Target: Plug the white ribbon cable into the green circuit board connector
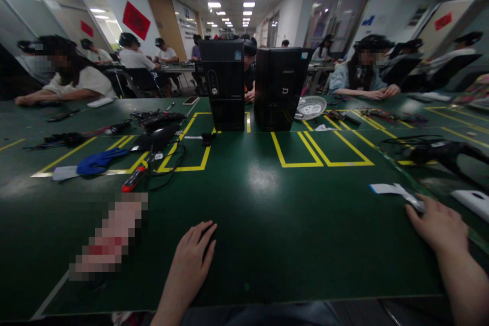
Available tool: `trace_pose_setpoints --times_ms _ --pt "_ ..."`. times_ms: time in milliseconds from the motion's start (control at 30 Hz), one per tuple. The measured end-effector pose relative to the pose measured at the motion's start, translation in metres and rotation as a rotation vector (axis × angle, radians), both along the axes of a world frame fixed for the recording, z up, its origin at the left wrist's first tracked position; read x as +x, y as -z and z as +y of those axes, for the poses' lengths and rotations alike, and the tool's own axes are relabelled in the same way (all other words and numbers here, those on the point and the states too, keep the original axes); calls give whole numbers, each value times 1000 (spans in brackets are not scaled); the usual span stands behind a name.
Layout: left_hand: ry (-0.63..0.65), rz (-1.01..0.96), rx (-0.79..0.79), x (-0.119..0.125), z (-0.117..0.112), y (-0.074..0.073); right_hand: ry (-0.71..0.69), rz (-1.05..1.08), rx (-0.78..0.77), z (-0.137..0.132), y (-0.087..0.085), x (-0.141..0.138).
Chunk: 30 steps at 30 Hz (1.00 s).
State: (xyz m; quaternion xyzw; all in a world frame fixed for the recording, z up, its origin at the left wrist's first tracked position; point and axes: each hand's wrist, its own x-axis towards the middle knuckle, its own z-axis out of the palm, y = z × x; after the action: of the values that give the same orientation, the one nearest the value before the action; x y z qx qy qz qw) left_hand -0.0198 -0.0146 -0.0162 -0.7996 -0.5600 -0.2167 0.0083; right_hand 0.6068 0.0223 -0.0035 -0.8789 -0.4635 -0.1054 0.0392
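My left hand (193, 249) lies palm down on the green tabletop, fingers outstretched and holding nothing. Over on the right, my right hand (439, 221) has its thumb and fingertips at the near end of a white flat ribbon cable (385, 189) with a blue tip. The cable lies towards the middle of the table, its part nearest the fingers shiny and twisted. How firmly it is pinched is partly hidden by the hand. A white object (473, 204) with a dark oval is just right of that hand.
Two black computer towers (229, 86) (280, 89) stand ahead. A red-black screwdriver (133, 179), blue glove (100, 161) and cables (158, 119) lie left. A white basket (311, 107) and black cables (451, 155) are to the right. People sit across the table.
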Motion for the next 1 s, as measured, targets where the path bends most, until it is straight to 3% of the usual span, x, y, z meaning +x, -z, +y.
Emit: trace_pose_setpoints --times_ms 233,433,600,733,1000 --pt "-7 -14 -5 0 -1 -1 -14 98 -76 5 2 1" --pt "-4 -27 10 1 0 -1 -292 157 -2 0 8 -30" --pt "-11 -40 13 2 -1 -2 -547 243 131 -13 14 -92" --pt "-19 -43 11 3 -1 -3 -653 269 174 -18 19 -160" --pt "-13 -36 10 3 0 -2 -966 310 -22 -34 10 -315"
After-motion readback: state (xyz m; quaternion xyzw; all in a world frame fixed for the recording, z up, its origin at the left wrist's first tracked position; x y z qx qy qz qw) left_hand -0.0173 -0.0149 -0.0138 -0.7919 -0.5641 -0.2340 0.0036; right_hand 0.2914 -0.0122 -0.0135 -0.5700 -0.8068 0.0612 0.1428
